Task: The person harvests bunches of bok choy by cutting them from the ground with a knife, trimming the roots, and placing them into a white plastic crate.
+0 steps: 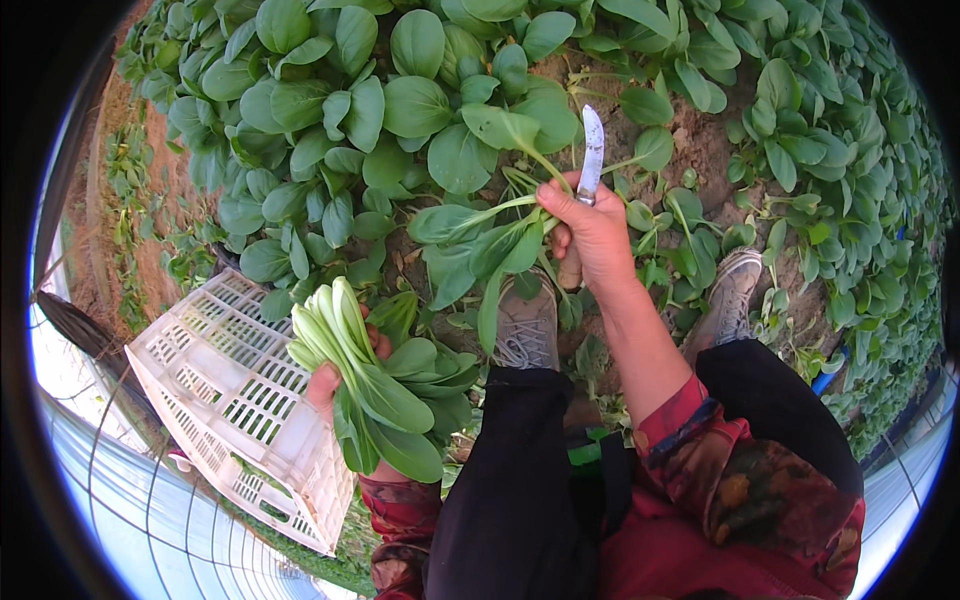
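My left hand is closed around a bunch of cut bok choy, pale stem ends pointing up and leaves hanging toward my left knee. Parts of its fingers are hidden behind the stems. In my right hand is a knife with a curved metal blade pointing away from me and a wooden handle below the palm. Between the thumb and fingers of that same hand are several loose green leaves on their stalks. Growing bok choy plants stand just beyond both hands.
A white slatted plastic crate sits tilted at my left. My shoes stand on soil strewn with leaves. Dense plants grow at right. Greenhouse film over thin ribs curves along the lower left. Something blue lies near my right knee.
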